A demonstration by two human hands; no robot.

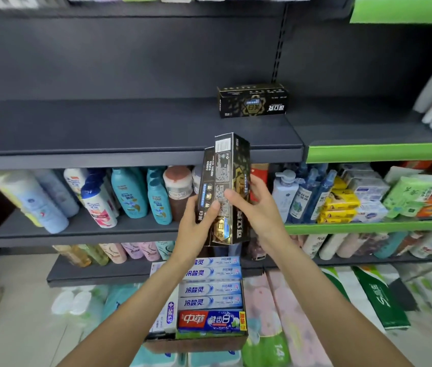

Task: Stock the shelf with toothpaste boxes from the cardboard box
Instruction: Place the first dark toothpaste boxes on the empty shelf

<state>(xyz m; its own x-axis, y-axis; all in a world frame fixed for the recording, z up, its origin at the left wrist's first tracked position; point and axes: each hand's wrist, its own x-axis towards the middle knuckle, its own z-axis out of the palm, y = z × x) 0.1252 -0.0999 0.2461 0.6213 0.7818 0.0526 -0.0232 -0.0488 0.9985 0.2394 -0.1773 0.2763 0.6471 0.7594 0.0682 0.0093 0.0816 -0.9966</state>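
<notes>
**A:** What is closest to the camera?

**B:** Two bare forearms reach up from the bottom edge. Between and below them sits an open brown cardboard box (196, 345), packed with flat toothpaste cartons: white-and-blue toothpaste boxes (211, 288) stacked in rows, and one red-and-blue toothpaste box (211, 321) at the near end.

**A:** And the hands?

**B:** Both hold up black-and-gold toothpaste boxes (226, 186), standing on end and tilted slightly right. It looks like two cartons held together, one behind the other. The left hand (196, 229) grips them from the left, thumb pressed on the front face. The right hand (258, 205) curls around the right side, thumb on the front and fingers wrapped behind.

**A:** Where are the cartons relative to the shelf?

**B:** In the air in front of the dark grey metal shelf (130, 128), their top end overlapping its front lip, not resting on it.

**A:** What lies farther back?

**B:** On that shelf, toward the back right, a single matching black-and-gold carton (253, 102) lies lengthwise, its print upside down. Below, lower shelves hold teal and white shampoo bottles (130, 192). To the right, a green-edged shelf (381, 152) adjoins.
</notes>
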